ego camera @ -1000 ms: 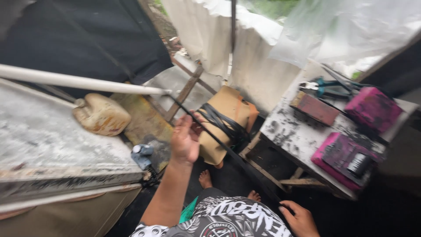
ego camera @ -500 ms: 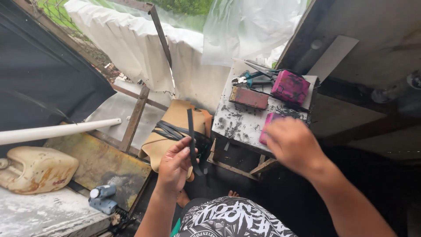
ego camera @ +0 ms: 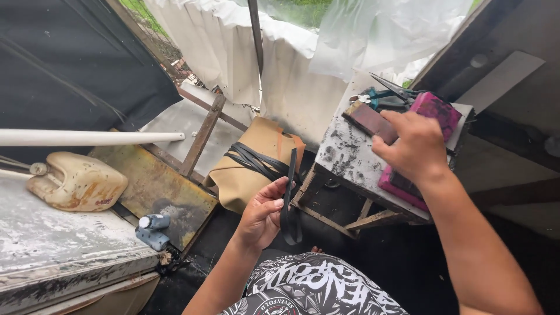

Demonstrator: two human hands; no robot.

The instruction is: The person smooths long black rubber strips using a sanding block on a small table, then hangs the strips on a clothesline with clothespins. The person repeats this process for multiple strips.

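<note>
Black rubber strip (ego camera: 288, 192) stands nearly upright in your left hand (ego camera: 262, 214), pinched between thumb and curled fingers near its lower half, its top end rising in front of the tan bundle (ego camera: 251, 169) wrapped with more black strips (ego camera: 255, 161). Your right hand (ego camera: 411, 143) reaches out over the stained small wooden table (ego camera: 350, 157), fingers bent downward and resting on or just above a pink sharpening block (ego camera: 402, 186); you cannot tell whether it actually grips anything. Beside that hand lies a dark reddish-brown block (ego camera: 367, 119), with teal-handled pliers (ego camera: 382, 96) and a second pink block (ego camera: 437, 111) farther back on the table. Off to your left sit a dirty cream plastic jug (ego camera: 76, 182), a white pipe (ego camera: 87, 138), a rusty yellow metal sheet (ego camera: 154, 186) and a small blue-grey bottle (ego camera: 151, 228).
</note>
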